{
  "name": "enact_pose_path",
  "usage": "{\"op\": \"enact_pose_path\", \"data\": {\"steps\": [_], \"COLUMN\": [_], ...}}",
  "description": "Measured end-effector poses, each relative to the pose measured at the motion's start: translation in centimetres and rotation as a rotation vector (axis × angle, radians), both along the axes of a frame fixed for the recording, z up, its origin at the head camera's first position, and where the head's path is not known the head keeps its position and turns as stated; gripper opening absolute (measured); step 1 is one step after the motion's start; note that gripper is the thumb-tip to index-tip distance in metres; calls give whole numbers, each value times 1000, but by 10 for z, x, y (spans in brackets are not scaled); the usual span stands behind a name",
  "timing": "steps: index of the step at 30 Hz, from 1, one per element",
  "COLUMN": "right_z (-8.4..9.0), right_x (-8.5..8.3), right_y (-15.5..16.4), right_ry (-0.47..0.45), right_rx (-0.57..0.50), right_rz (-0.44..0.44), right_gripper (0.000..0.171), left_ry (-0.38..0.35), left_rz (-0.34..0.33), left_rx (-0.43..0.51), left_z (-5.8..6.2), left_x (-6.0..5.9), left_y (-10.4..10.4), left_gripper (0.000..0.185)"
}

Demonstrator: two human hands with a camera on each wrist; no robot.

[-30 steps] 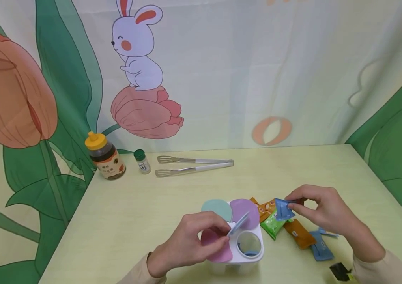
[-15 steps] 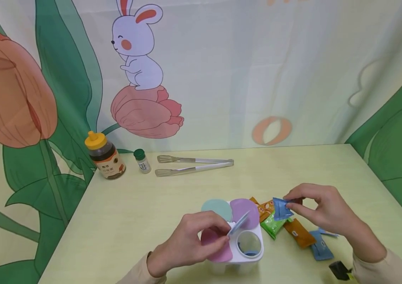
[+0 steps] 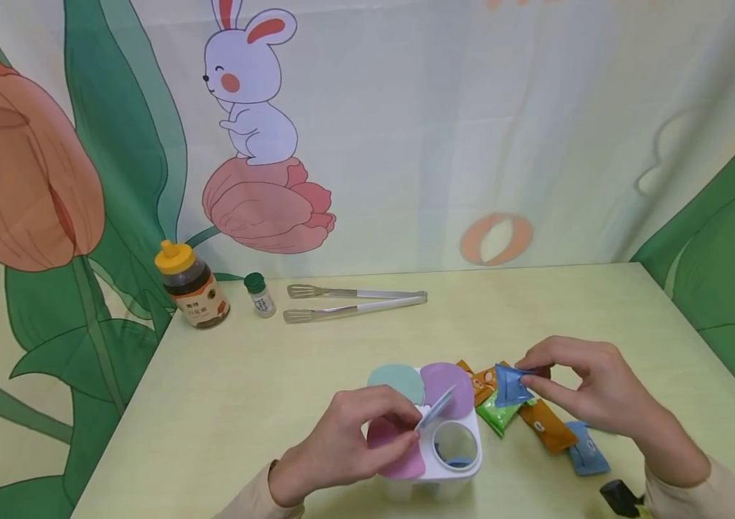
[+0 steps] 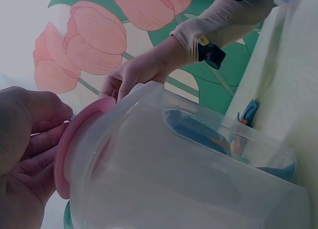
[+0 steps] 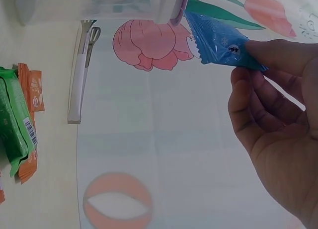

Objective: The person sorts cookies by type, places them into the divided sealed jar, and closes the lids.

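A white four-cup container (image 3: 464,465) stands near the table's front edge, with teal (image 3: 396,381), purple (image 3: 451,380) and pink (image 3: 388,440) lids. My left hand (image 3: 348,443) pinches the blue flap lid (image 3: 437,409), held raised over the open front-right cup (image 3: 454,443), which has something blue inside. My right hand (image 3: 591,393) pinches a blue sachet (image 3: 508,386) in the air just right of the container; the right wrist view shows the same blue sachet (image 5: 218,42) between thumb and fingers. The left wrist view shows the clear container wall (image 4: 189,179) and pink lid (image 4: 74,144).
Green (image 3: 497,412), orange (image 3: 545,427) and blue (image 3: 584,450) sachets lie right of the container. A honey bottle (image 3: 190,285), a small green-capped jar (image 3: 260,294) and metal tongs (image 3: 354,303) sit at the back left. A printed curtain hangs behind the table.
My right hand has carried the blue sachet slightly left, toward the container. The left hand and raised lid have stayed put.
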State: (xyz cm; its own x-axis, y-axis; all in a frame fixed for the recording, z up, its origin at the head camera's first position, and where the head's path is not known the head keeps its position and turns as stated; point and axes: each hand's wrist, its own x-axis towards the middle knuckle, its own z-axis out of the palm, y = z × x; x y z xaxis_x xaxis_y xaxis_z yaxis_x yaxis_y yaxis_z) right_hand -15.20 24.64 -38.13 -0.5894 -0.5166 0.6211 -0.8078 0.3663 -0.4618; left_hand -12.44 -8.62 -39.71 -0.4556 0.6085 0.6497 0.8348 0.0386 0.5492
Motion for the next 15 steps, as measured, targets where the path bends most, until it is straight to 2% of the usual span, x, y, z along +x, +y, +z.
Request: {"op": "enact_pose_path", "data": {"steps": [7, 15], "right_z": [2, 12], "right_x": [1, 9], "right_y": [-6, -17], "right_ry": [30, 29], "right_rx": [-66, -113], "right_rz": [59, 125], "right_gripper": [50, 46], "left_ry": [-8, -5], "left_rz": [4, 1], "left_rx": [-1, 2], "left_z": [0, 0], "left_x": [0, 0], "left_y": [0, 0], "left_gripper": [19, 19]}}
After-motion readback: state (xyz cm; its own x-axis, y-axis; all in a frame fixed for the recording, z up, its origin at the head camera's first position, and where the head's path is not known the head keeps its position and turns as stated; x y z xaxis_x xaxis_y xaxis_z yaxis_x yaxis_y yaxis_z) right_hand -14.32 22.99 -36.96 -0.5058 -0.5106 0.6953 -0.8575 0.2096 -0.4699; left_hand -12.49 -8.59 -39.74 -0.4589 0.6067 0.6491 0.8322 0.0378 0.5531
